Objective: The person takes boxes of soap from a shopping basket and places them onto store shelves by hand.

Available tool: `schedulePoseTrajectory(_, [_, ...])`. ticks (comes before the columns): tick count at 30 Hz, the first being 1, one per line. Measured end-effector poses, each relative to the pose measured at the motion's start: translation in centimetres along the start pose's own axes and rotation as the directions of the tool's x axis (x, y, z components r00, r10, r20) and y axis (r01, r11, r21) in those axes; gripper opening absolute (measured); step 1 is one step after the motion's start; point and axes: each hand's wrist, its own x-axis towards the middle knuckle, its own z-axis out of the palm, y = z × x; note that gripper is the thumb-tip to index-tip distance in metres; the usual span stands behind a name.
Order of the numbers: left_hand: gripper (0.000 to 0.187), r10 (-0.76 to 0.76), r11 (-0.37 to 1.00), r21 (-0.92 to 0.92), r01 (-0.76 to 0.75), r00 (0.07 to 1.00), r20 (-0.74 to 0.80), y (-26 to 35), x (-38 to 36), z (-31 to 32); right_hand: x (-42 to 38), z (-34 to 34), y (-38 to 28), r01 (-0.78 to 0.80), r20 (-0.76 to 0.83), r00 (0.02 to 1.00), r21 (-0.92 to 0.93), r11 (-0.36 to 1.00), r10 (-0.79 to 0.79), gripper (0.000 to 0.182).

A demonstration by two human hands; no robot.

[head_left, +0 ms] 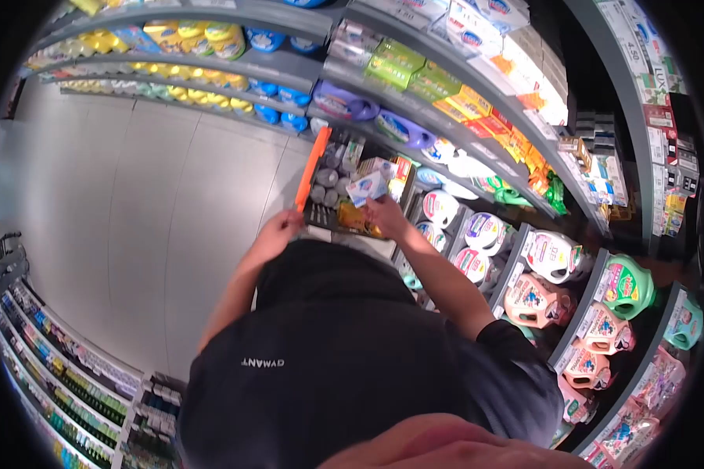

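A dark shopping basket (318,216) with an orange handle (311,170) is in front of my body, against the lower shelf. My left hand (284,227) is closed at the near end of the orange handle. In my right hand (384,215) is a small white box with blue print (366,187), probably soap, pinched above the basket. Several grey-white cylindrical packs (326,187) stand in the basket, along with boxes and a yellow package (353,216) partly hidden by my right hand.
Shelves with soap boxes (395,64) and purple bottles (344,102) rise ahead and to the right. Detergent jugs (533,299) line low shelves on my right. Pale tiled floor (149,180) stretches to the left, with another stocked shelf (70,367) at lower left.
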Motion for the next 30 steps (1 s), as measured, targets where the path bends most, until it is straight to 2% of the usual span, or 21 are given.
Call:
schedulePoseTrajectory(1, [0.027, -0.013, 1.000, 0.013, 0.013, 1.000, 0.011, 2.4, -0.1, 0.3, -1.5, 1.0, -1.3, 0.047, 0.049, 0.998, -0.098, 0.994, -0.042, 0.028])
schedulePoseTrajectory(2, [0.028, 0.054, 0.999, 0.004, -0.055, 0.997, 0.060, 2.5, 0.3, 0.2, -2.9, 2.1, -1.9, 0.112, 0.063, 0.992, -0.082, 0.990, -0.107, 0.033])
schedulePoseTrajectory(3, [0.028, 0.041, 0.999, -0.024, -0.039, 0.994, 0.097, 2.8, 0.6, 0.3, -4.2, 3.2, -2.9, 0.185, 0.078, 0.981, -0.071, 0.980, -0.179, 0.039])
schedulePoseTrajectory(4, [0.036, 0.056, 0.998, -0.004, -0.056, 0.992, 0.115, 3.7, 0.6, 0.5, -5.4, 4.5, -4.1, 0.207, 0.053, 0.978, -0.095, 0.974, -0.203, 0.045])
schedulePoseTrajectory(5, [0.040, 0.047, 0.999, -0.031, -0.044, 0.991, 0.127, 4.5, 0.1, 0.9, -6.6, 5.2, -5.1, 0.241, 0.103, 0.969, -0.184, 0.953, -0.225, 0.046])
schedulePoseTrajectory(7, [0.049, 0.067, 0.996, -0.075, -0.056, 0.987, 0.149, 6.4, 0.4, 1.8, -7.7, 6.1, -5.9, 0.245, 0.150, 0.962, -0.093, 0.965, -0.229, 0.046])
schedulePoseTrajectory(8, [0.059, 0.091, 0.992, -0.108, -0.072, 0.978, 0.189, 6.6, 0.7, 2.2, -8.5, 6.8, -6.4, 0.257, 0.193, 0.950, -0.044, 0.965, -0.244, 0.047])
schedulePoseTrajectory(9, [0.059, 0.182, 0.974, -0.172, -0.150, 0.964, 0.192, 6.4, 1.2, 2.9, -9.4, 7.5, -6.7, 0.278, 0.235, 0.933, 0.004, 0.960, -0.272, 0.048])
schedulePoseTrajectory(10, [0.057, 0.203, 0.963, -0.220, -0.154, 0.954, 0.220, 6.4, 1.6, 3.2, -9.8, 7.6, -6.9, 0.241, 0.228, 0.949, -0.082, 0.967, -0.217, 0.050])
schedulePoseTrajectory(12, [0.045, 0.195, 0.945, -0.307, -0.115, 0.950, 0.243, 8.1, 1.5, 3.9, -10.6, 8.7, -7.6, 0.296, 0.288, 0.919, -0.048, 0.954, -0.270, 0.054])
schedulePoseTrajectory(13, [0.045, 0.196, 0.949, -0.288, -0.124, 0.952, 0.236, 9.0, 1.5, 3.8, -11.1, 9.5, -8.1, 0.336, 0.293, 0.902, -0.008, 0.942, -0.319, 0.056])
schedulePoseTrajectory(16, [0.040, 0.188, 0.965, -0.217, -0.144, 0.962, 0.200, 12.4, 0.9, 3.4, -11.8, 10.2, -9.5, 0.368, 0.251, 0.905, -0.055, 0.928, -0.344, 0.059])
schedulePoseTrajectory(19, [0.037, 0.298, 0.937, -0.227, -0.266, 0.947, 0.120, 14.3, 1.4, 3.0, -12.6, 10.8, -12.0, 0.470, 0.138, 0.878, -0.065, 0.880, -0.458, 0.060])
schedulePoseTrajectory(20, [0.039, 0.304, 0.933, -0.236, -0.271, 0.946, 0.113, 15.3, 1.7, 2.8, -12.6, 10.8, -12.8, 0.556, 0.112, 0.827, -0.021, 0.831, -0.551, 0.058])
schedulePoseTrajectory(22, [0.042, 0.313, 0.925, -0.254, -0.281, 0.945, 0.094, 17.9, 2.5, 2.1, -12.1, 10.5, -15.6, 0.716, 0.192, 0.693, -0.067, 0.695, -0.695, 0.056])
schedulePoseTrajectory(23, [0.043, 0.385, 0.897, -0.253, -0.362, 0.921, 0.049, 19.2, 2.9, 2.0, -12.2, 10.6, -16.9, 0.783, 0.232, 0.617, -0.083, 0.616, -0.752, 0.054])
schedulePoseTrajectory(24, [0.045, 0.457, 0.862, -0.249, -0.441, 0.890, 0.005, 20.8, 3.4, 2.1, -13.3, 11.3, -18.6, 0.749, 0.150, 0.655, -0.253, 0.612, -0.740, 0.047])
schedulePoseTrajectory(27, [0.047, 0.621, 0.739, -0.244, -0.628, 0.776, -0.112, 24.8, 6.3, 1.6, -13.9, 12.5, -24.0, 0.736, 0.084, 0.578, -0.482, 0.474, -0.812, 0.046])
schedulePoseTrajectory(29, [0.049, 0.739, 0.631, -0.112, -0.768, 0.638, -0.215, 30.7, 8.8, 1.0, -14.7, 14.7, -29.7, 0.708, 0.099, 0.338, -0.682, 0.184, -0.936, 0.049])
schedulePoseTrajectory(30, [0.050, 0.772, 0.600, -0.055, -0.798, 0.596, -0.222, 32.9, 9.3, 0.7, -14.1, 14.8, -31.5, 0.659, 0.116, 0.281, -0.745, 0.104, -0.953, 0.049])
